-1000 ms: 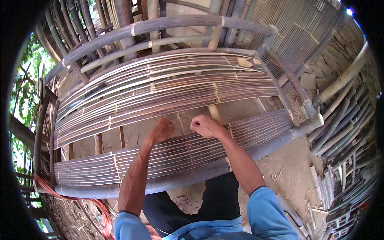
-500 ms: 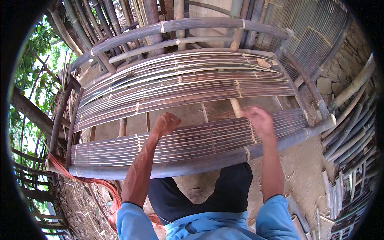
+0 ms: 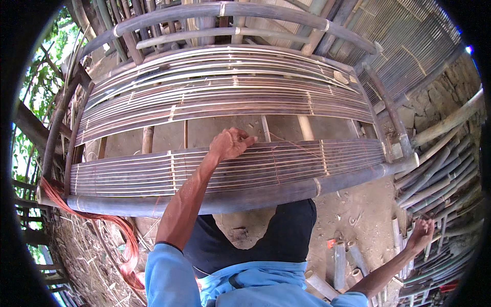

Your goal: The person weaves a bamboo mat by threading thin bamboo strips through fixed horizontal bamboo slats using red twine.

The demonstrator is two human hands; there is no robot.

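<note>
My left hand (image 3: 232, 143) is closed in a pinch at the far edge of the front slat panel (image 3: 225, 171) of a bamboo bench. Whatever its fingertips grip is too small to make out. A thin reddish string (image 3: 296, 146) lies loosely over the gap and the panel, right of those fingers. Out at the far right, away from the bench, my right hand (image 3: 422, 234) is raised with curled fingers. No held thing can be made out in it. Dark slats with pale gaps form the panel, behind the thick front bamboo pole (image 3: 245, 198).
A rear slat panel (image 3: 230, 94) lies beyond the gap. Bamboo rails (image 3: 276, 11) form the backrest. A bundle of red string (image 3: 120, 225) hangs off the left end. Cut bamboo pieces (image 3: 339, 263) lie on the ground, and stacked poles (image 3: 440, 169) stand at right.
My right hand has swung from above the panel far out to the right and toward me. My left hand has shifted slightly right along the panel's far edge. The view has shifted.
</note>
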